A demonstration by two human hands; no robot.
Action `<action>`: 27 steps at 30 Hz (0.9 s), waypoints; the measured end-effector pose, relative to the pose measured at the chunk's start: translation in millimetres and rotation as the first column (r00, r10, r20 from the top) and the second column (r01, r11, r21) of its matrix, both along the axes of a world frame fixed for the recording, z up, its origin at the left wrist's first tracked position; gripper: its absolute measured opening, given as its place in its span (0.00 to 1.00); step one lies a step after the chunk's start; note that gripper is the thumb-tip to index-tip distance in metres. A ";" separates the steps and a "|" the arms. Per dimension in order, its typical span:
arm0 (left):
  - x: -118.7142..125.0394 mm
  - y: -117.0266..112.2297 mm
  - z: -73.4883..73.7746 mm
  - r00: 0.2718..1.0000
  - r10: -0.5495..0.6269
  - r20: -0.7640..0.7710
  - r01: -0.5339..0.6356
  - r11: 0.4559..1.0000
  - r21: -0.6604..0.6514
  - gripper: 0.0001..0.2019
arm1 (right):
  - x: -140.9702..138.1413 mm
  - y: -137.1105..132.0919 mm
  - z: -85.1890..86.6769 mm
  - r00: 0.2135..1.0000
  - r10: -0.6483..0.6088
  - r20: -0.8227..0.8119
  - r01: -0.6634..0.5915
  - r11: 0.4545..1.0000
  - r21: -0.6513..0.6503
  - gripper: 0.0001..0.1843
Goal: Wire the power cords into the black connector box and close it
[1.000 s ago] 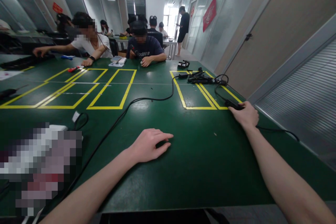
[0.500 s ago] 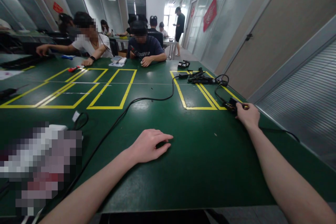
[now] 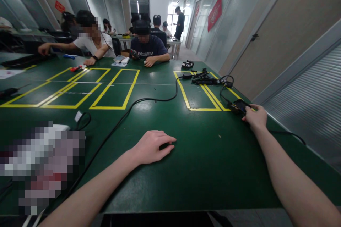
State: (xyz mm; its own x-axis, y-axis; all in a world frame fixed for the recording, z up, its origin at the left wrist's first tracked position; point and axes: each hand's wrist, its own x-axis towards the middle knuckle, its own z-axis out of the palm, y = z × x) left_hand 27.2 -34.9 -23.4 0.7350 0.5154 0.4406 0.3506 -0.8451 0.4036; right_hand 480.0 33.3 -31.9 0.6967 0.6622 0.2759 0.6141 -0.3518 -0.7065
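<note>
My left hand (image 3: 153,147) rests on the green table (image 3: 197,177), palm down, fingers stretched out and thumb apart, holding nothing. Off to the right, my right hand (image 3: 256,116) grips the near right edge of a small black boxy device (image 3: 239,106); its exact kind is unclear. That device lies by the corner of a yellow tape outline (image 3: 205,109). Behind it sits a tangled bundle of black gear and cables (image 3: 205,77), out of reach of both hands.
A long black cable (image 3: 144,100) curves across the table. At the left lies a blurred-out item (image 3: 50,163). Two people sit at the far side, one with a power drill (image 3: 134,54). Red-handled pliers or a similar tool (image 3: 77,68) lie near the other. A partition wall borders the right edge.
My right hand has shifted slightly right and back along the black device, so more of its top shows. My left hand stays put. Across the table, the person's drill has come into clearer view.
</note>
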 end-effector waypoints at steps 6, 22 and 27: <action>0.3 0.3 -1.5 1.000 0.012 -0.028 -0.013 1.000 -0.028 0.11 | -8.4 -1.8 4.8 0.984 -0.106 -0.140 0.096 0.992 -0.080 0.27; 0.4 -0.5 0.5 0.999 0.011 -0.035 -0.013 0.998 -0.062 0.11 | 4.9 1.0 -0.3 0.994 0.009 0.113 -0.004 0.999 -0.047 0.13; 1.4 -0.8 2.5 1.000 0.008 -0.028 -0.010 0.999 -0.053 0.10 | 7.9 3.6 -2.4 0.958 0.109 0.264 -0.059 0.980 -0.190 0.11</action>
